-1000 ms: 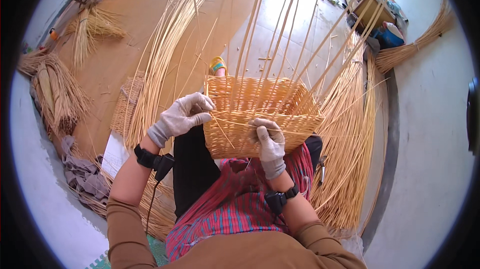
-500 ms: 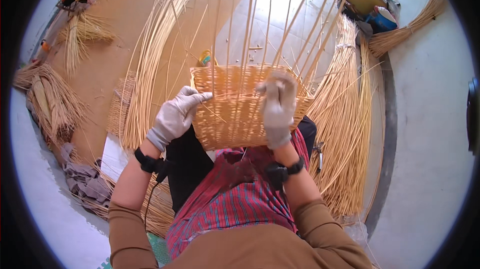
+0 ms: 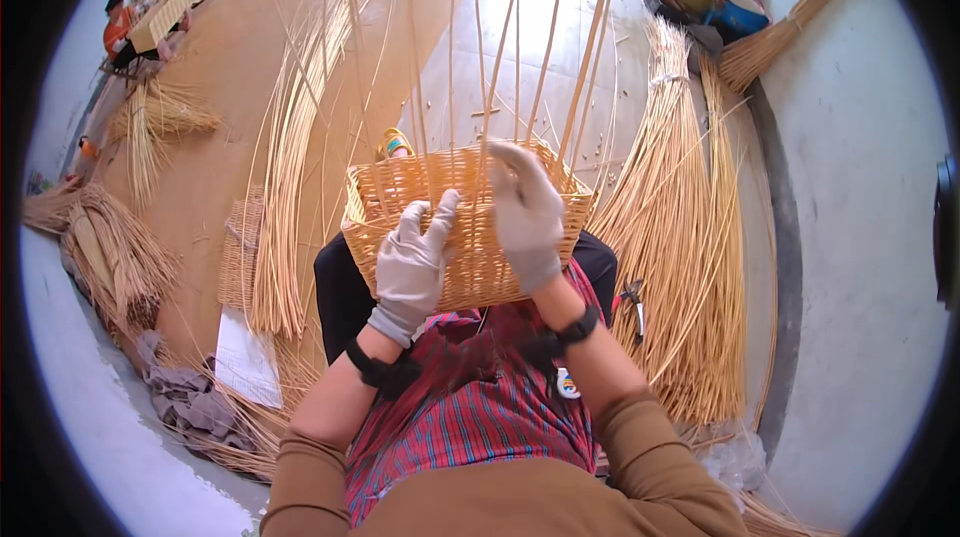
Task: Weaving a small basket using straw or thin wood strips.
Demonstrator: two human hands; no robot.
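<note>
The gloved fingers [image 3: 440, 212] of the left hand [image 3: 412, 267] lie spread and flat against the near woven wall of the half-finished rectangular basket of pale yellow cane [image 3: 470, 227], gripping nothing, while the gloved right hand [image 3: 525, 217] is curled at the basket's near rim around one of the thin upright cane stakes [image 3: 480, 57]. The basket sits in the middle of the frame on the person's lap, above the red checked apron [image 3: 470, 407]. Bundles of long cane rods [image 3: 690, 237] lie on the floor at right, and small pliers [image 3: 636, 299] lie just beside them.
</note>
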